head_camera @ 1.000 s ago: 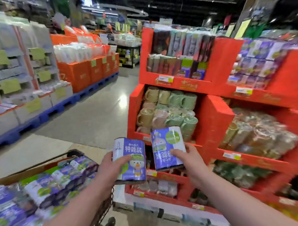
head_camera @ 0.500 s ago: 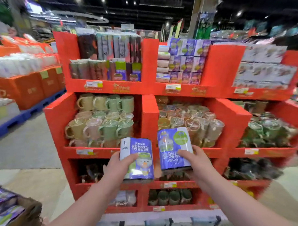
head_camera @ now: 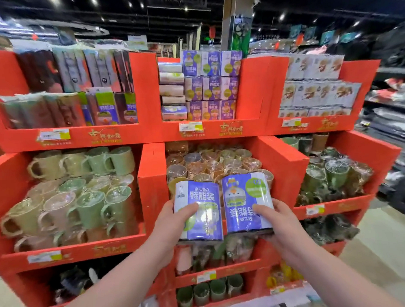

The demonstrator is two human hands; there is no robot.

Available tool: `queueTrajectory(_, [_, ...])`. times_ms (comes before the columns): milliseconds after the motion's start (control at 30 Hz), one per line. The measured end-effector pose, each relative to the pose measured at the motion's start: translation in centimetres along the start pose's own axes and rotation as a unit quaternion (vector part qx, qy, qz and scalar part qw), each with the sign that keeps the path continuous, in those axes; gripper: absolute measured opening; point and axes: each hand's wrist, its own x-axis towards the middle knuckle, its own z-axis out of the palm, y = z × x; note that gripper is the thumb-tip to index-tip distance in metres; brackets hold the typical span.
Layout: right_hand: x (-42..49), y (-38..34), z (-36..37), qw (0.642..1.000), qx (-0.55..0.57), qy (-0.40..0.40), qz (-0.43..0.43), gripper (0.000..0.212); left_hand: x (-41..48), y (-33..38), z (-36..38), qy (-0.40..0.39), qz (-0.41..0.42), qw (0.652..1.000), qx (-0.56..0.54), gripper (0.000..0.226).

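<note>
The left hand (head_camera: 170,221) gripped the left pack (head_camera: 202,220), a purple-and-white wrapped pack. The thumb lay across its front and the other fingers (head_camera: 187,207) curled round the back, out of sight. Its print stood upright.

The right hand (head_camera: 280,221) held the right pack (head_camera: 244,197), a matching one with its print upside down. The thumb pressed on the front face and the fingers (head_camera: 266,236) were hooked under the bottom edge. Both packs were held upright in the air, just beside each other between the two sets of fingers. Whether their edges touched could not be told.

Right behind the packs, beyond the fingertips, was the middle compartment of a red display stand (head_camera: 152,178), filled with wrapped cups (head_camera: 211,164). Well to the left of the left fingers, another compartment held plastic-wrapped mugs (head_camera: 88,203) in green, tan and pink. High above both hands, on the top tier, stacked packs (head_camera: 212,88) of the same purple kind filled the middle compartment. Below the wrists, a low shelf carried a row of dark green cups (head_camera: 208,291).
</note>
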Motion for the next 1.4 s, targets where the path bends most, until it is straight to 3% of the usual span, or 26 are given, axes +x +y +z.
queueTrajectory(100, [3.1,-2.1,-0.7,1.0,0.003,0.013,-0.022,0.03,4.4,1.0,2.0,-0.026,0.016,1.0,-0.002,0.042])
queueTrajectory(167, [5.5,-3.8,-0.7,0.999,-0.002,0.02,-0.045,0.025,7.3,2.1,3.0,-0.041,0.023,0.999,0.012,0.048])
queueTrajectory(267, [9.4,-5.7,-0.2,0.997,-0.004,0.04,-0.063,0.044,11.8,4.1,3.7,-0.067,0.033,0.997,-0.008,0.046])
queueTrajectory(333, [11.6,-6.6,0.4,0.996,-0.009,0.056,-0.074,0.033,14.6,5.4,3.8,-0.075,0.037,0.996,-0.014,0.052])
queueTrajectory(400, [13.6,-7.3,0.8,0.995,0.007,0.059,-0.08,0.023,17.4,6.4,3.9,-0.075,0.051,0.996,-0.018,0.04])
queueTrajectory(467, [15.6,-8.2,1.4,0.995,0.02,0.059,-0.076,0.025,19.8,7.1,3.8,-0.069,0.057,0.996,-0.03,0.034])
queueTrajectory(633, [21.5,-10.3,2.6,0.997,0.024,0.05,-0.062,0.033,24.3,8.4,3.8,-0.066,0.06,0.995,-0.053,0.053])
queueTrajectory(700, [24.1,-11.4,3.1,0.997,0.016,0.038,-0.069,0.032,25.9,9.0,3.8,-0.054,0.063,0.995,-0.059,0.062])
queueTrajectory(800, [28.5,-12.9,4.0,0.997,0.014,0.003,-0.076,0.036,28.3,10.0,4.0,-0.029,0.077,0.994,-0.076,0.042])
queueTrajectory(967, [36.1,-15.5,5.0,0.996,0.014,-0.058,-0.067,0.037,32.1,12.3,5.6,0.046,0.104,0.99,-0.085,0.031])
queueTrajectory(1267, [47.5,-19.3,5.3,0.99,-0.033,-0.122,-0.065,0.045,37.1,15.4,8.7,0.167,0.161,0.969,-0.089,0.047])
queueTrajectory(1400, [50.2,-20.0,5.7,0.982,-0.095,-0.135,-0.086,0.037,38.5,16.1,8.9,0.199,0.166,0.962,-0.08,0.034])
